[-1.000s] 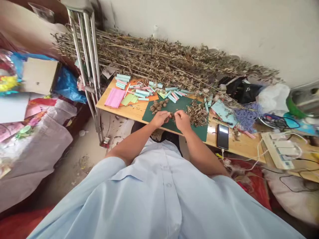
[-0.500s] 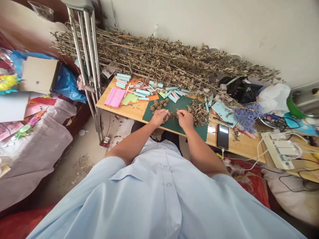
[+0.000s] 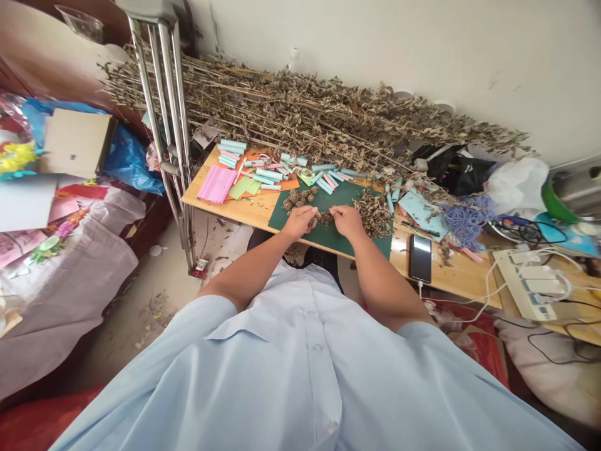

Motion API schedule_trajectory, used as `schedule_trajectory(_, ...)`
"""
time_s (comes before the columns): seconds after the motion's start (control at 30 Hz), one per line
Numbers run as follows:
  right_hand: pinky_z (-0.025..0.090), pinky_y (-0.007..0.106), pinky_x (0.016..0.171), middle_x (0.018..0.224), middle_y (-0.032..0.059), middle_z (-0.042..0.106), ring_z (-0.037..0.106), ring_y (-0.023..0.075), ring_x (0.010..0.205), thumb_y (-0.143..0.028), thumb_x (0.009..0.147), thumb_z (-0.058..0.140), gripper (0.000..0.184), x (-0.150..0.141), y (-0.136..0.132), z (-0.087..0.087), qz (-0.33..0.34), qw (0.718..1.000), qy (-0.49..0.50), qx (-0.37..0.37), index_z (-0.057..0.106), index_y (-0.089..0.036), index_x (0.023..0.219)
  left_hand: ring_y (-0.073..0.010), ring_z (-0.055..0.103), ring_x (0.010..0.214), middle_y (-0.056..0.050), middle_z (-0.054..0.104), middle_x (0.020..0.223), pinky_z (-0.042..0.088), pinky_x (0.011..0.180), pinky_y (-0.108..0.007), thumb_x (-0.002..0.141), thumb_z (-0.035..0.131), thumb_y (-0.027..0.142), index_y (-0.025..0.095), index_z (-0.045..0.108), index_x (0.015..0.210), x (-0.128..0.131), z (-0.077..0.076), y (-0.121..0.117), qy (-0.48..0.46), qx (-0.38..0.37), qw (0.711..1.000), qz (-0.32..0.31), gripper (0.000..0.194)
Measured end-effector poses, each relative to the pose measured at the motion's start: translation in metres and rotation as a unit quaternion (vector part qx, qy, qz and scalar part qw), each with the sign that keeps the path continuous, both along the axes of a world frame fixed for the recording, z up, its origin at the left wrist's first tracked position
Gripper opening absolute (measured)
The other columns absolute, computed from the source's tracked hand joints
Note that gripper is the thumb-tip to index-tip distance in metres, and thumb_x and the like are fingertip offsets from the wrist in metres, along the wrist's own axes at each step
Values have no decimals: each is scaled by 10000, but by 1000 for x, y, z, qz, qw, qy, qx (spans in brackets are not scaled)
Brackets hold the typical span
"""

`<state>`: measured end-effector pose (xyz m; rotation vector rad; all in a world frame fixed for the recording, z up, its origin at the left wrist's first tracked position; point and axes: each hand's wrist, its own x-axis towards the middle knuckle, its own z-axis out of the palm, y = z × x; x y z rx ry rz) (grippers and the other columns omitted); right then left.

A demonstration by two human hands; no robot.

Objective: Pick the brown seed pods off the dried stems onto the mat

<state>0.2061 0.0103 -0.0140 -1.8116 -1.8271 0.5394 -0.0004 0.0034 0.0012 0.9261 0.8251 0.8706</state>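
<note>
On the green cutting mat (image 3: 323, 247), my two hands are close together over a small clump of dried leaves (image 3: 325, 218). My left hand (image 3: 299, 223) is closed, its fingertips pinching brown dried leaf bits at the clump's left side. My right hand (image 3: 348, 222) pinches the clump's right side with thumb and forefinger. Several brown balls of rolled leaf (image 3: 299, 198) lie just beyond my left hand. A loose heap of dried leaves (image 3: 374, 214) sits right of my right hand. Exactly how much each hand holds is too small to see.
Dried stalks (image 3: 282, 103) lie along the wall behind the table (image 3: 256, 216). Blue and pink paper rolls (image 3: 323, 181) and a pink sheet (image 3: 216, 184) are at the back left. A phone (image 3: 420, 258), purple yarn (image 3: 467, 220) and a power strip (image 3: 526, 285) lie right. Metal crutches (image 3: 166, 125) stand left.
My right hand has shifted slightly left, closer to my left hand and over the leaf clump. My left hand stays nearly in place.
</note>
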Motion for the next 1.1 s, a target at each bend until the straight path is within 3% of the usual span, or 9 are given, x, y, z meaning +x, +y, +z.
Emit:
schedule_trajectory(0.27, 542, 443, 935, 1032, 63, 785, 699, 257, 929, -314, 827, 651, 185, -3, -8, 4, -73, 995, 66, 35, 794, -234, 913, -50, 341, 386, 26, 526, 550, 231, 398, -187, 916, 602, 530, 161, 604, 882, -1, 2, 0, -12, -7, 1000, -4, 371)
schedule_trajectory(0.6, 542, 413, 870, 1031, 65, 778, 683, 241, 858, -339, 851, 636, 193, -11, -14, 10, -63, 995, 63, 33, 774, -227, 926, -54, 304, 373, 32, 519, 544, 214, 398, -187, 955, 521, 557, 174, 596, 959, -3, 4, 0, -19, -12, 1000, -4, 390)
schedule_trajectory(0.77, 518, 396, 967, 1048, 79, 760, 677, 247, 1019, -392, 950, 556, 275, -30, -27, 30, -5, 994, 68, 91, 779, -234, 982, -58, 331, 390, 41, 506, 551, 234, 407, -182, 956, 529, 561, 179, 606, 1040, -2, 5, -1, 1, -8, 1000, 16, 399)
schedule_trajectory(0.93, 512, 365, 991, 1184, 72, 711, 654, 230, 1090, -328, 953, 562, 308, -52, -41, 42, 127, 985, 84, 76, 725, -247, 1201, -81, 428, 448, 43, 471, 593, 258, 417, -188, 933, 597, 540, 194, 617, 1142, -1, 2, 0, 4, 5, 999, 33, 405)
schedule_trajectory(1.1, 509, 350, 920, 1063, 90, 707, 648, 234, 1000, -258, 971, 503, 249, -60, -46, 44, 136, 986, 6, 94, 745, -224, 1021, -79, 380, 420, 67, 409, 547, 258, 432, -207, 953, 591, 508, 204, 605, 1222, 1, -1, 1, 27, 9, 999, 30, 406)
